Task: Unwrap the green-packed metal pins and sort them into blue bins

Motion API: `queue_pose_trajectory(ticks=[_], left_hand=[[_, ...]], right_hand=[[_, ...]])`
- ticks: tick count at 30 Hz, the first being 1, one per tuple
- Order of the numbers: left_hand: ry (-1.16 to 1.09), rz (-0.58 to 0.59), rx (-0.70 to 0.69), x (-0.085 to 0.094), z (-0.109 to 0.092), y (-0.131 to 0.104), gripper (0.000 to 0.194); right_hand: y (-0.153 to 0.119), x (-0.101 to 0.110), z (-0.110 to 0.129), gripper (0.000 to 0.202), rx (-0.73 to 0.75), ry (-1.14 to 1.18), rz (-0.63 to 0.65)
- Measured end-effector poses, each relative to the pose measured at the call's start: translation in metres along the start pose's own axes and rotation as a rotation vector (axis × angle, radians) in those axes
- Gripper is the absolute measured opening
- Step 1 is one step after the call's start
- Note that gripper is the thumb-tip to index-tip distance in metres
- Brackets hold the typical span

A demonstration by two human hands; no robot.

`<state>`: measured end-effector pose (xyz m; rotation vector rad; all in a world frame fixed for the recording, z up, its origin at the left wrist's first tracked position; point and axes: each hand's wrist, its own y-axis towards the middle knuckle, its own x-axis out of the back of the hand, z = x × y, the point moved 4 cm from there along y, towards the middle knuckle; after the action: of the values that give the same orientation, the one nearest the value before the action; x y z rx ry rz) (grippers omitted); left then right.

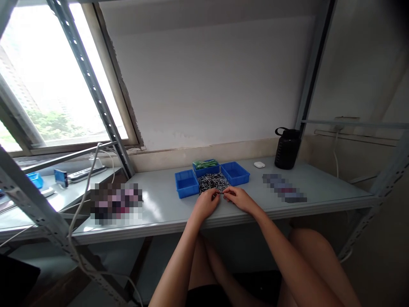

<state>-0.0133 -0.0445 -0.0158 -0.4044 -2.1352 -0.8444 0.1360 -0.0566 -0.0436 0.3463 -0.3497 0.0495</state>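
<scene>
A heap of small metal pieces [212, 181], silver and black and looking like screws, lies on the table between the blue bins. At its near edge my left hand [207, 204] rests with thumb and fingers pinched together. My right hand [240, 198] is pinched too, its fingertips close to those of the left. A thin dark piece [221, 194] spans the small gap between the fingertips; it is too small to name. An open blue bin [186, 184] stands left of the heap and another blue bin [235, 172] to its right. Behind it, a third bin holds green packets [205, 164].
A black bottle [287, 149] stands at the back right, near a small white case [259, 164]. Blurred-out items [116, 204] lie at the left, and another blurred item [284, 188] at the right. A white cable [76, 213] hangs by the left metal post [92, 85].
</scene>
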Motion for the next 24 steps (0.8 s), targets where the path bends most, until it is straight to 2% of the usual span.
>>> queue_pose_trajectory(ticks=[4, 11, 18, 24], left_hand=[[-0.007, -0.015, 0.038, 0.0004, 0.0014, -0.0004, 0.02], [-0.064, 0.018, 0.029, -0.0008, 0.0013, -0.0009, 0.018], [-0.111, 0.012, -0.041, 0.002, -0.005, -0.0012, 0.017], [-0.119, -0.051, 0.046, 0.0017, 0.0021, -0.0004, 0.014]], right_hand=[[-0.0004, -0.0014, 0.0027, 0.019, 0.01, -0.061, 0.022], [-0.001, -0.0025, 0.0061, 0.019, 0.038, -0.106, 0.039], [-0.0012, -0.0033, 0.0056, 0.021, 0.037, -0.112, 0.052], [-0.0034, -0.0022, 0.0102, 0.021, 0.027, -0.119, 0.029]])
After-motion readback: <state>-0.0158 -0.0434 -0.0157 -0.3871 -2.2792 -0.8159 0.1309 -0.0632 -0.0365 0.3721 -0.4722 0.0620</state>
